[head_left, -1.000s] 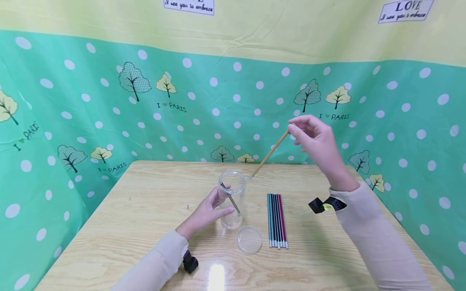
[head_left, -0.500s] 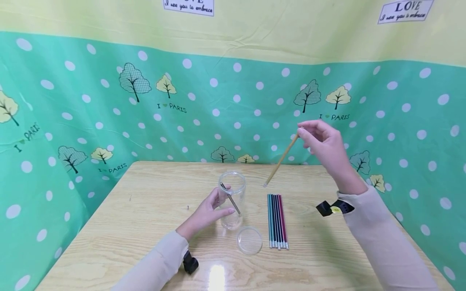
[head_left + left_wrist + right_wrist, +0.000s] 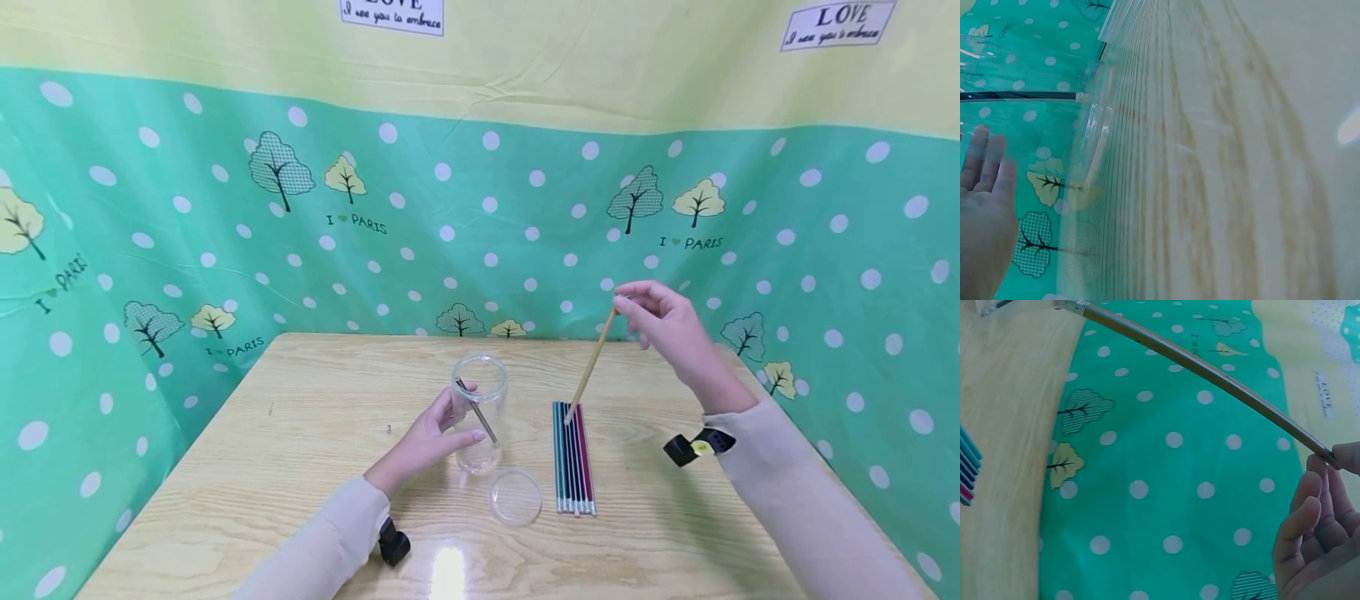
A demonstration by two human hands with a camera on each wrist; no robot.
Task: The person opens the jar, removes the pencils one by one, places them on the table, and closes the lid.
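Note:
My left hand [image 3: 427, 440] holds the side of an upright clear jar [image 3: 480, 454], fingers on the far side and thumb in front. A dark pencil [image 3: 478, 412] leans inside the jar; it also shows in the left wrist view as a dark pencil [image 3: 1022, 96] with a pale end. Above the table, my right hand [image 3: 663, 323] pinches the upper end of a gold pencil [image 3: 592, 360]. That pencil slants down, its eraser end overlapping a row of pencils [image 3: 573, 467] in the head view. In the right wrist view, thumb and fingers pinch the gold pencil's [image 3: 1229, 384] tip.
A round clear lid [image 3: 515, 497] lies between the jar and the pencil row, which has green, dark and red pencils. A tiny bit [image 3: 388, 429] lies left of the jar on the wooden table [image 3: 300, 517]. A patterned cloth [image 3: 360, 250] hangs behind.
My right hand has moved right, then down, bringing the gold pencil from near the jar to over the pencil row. The left hand and jar have stayed in place.

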